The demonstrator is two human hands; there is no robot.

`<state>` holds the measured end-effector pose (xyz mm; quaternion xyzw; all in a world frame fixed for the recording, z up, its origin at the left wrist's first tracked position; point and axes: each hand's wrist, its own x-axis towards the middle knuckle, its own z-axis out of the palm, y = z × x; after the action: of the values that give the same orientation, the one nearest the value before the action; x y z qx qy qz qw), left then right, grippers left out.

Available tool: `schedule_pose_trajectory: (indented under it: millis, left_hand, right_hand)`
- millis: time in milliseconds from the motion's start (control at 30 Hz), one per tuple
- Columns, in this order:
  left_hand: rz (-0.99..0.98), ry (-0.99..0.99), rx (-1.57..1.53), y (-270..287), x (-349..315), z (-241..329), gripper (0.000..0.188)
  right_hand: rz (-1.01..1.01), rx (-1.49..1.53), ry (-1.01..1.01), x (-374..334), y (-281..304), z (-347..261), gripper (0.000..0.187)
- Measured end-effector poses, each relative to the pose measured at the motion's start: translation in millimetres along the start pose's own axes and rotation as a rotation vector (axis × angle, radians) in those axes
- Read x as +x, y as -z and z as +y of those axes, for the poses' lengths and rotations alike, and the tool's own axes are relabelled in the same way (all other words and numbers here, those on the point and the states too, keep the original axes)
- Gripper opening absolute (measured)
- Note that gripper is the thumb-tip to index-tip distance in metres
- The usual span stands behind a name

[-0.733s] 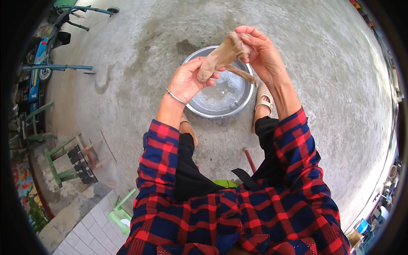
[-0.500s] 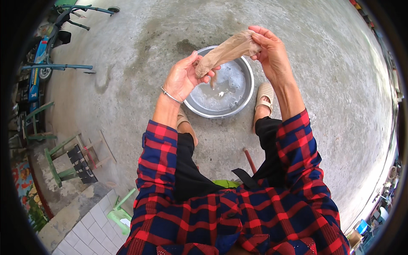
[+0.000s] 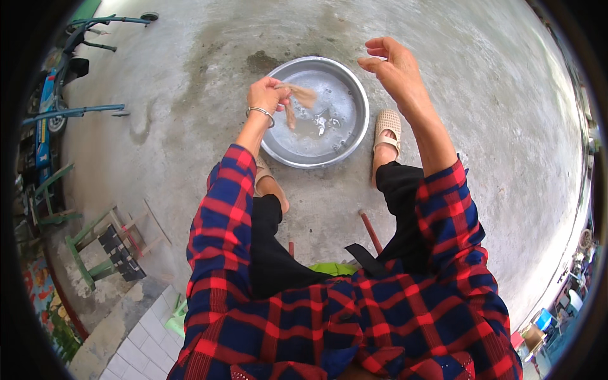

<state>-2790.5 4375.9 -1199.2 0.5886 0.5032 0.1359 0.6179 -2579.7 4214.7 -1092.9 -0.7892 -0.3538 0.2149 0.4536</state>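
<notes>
The wet brownish cloth (image 3: 297,98) hangs from my left hand (image 3: 266,95), fingers closed around its end, wrist bent above the near rim of the metal basin (image 3: 345,142). Farther out, my right hand (image 3: 392,66) is raised, fingers loosely curled and apart, holding nothing.

Bare concrete floor (image 3: 481,114) lies open to the far side and to the right of the metal basin (image 3: 345,149), so a hand can pass there freely. On the near side the two sandalled feet (image 3: 386,130) flank the basin and narrow the way in. Well to the left, a green stool (image 3: 95,253) and a blue cart (image 3: 54,107) crowd the floor's edge.
</notes>
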Motion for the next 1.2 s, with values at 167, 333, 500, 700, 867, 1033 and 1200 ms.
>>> schedule_pose_trajectory:
  millis: [167,333,500,700,867,1033,1200]
  left_hand:
    - [0.187,-0.085,0.557,-42.1,72.2,-145.1,0.011]
    - [0.202,-0.134,0.932,-81.0,62.9,-226.5,0.007]
    - [-0.016,-0.232,1.076,-104.5,35.7,-277.0,0.006]
    - [-0.394,-0.067,1.081,-75.4,66.1,-181.7,0.007]
    - [-0.469,-0.042,0.841,-8.2,44.2,-37.5,0.012]
    - [-0.444,-0.096,0.399,19.0,-30.5,72.3,0.017]
    - [-0.416,-0.263,-0.037,24.1,-95.6,124.5,0.023]
  right_hand:
    - [-0.008,0.033,-0.068,-3.1,18.3,-3.6,0.037]
    - [-0.044,0.078,-0.067,-26.5,21.0,-13.0,0.029]
    - [-0.1,0.138,-0.124,-33.8,22.8,-14.8,0.022]
    - [-0.041,0.129,-0.095,-28.1,20.9,-5.7,0.021]
    - [-0.154,-0.142,0.003,-23.0,8.9,4.5,0.021]
    - [-0.271,-0.324,0.086,-33.4,-21.0,-9.7,0.034]
    - [-0.242,-0.035,0.231,-37.2,-53.4,-17.6,0.044]
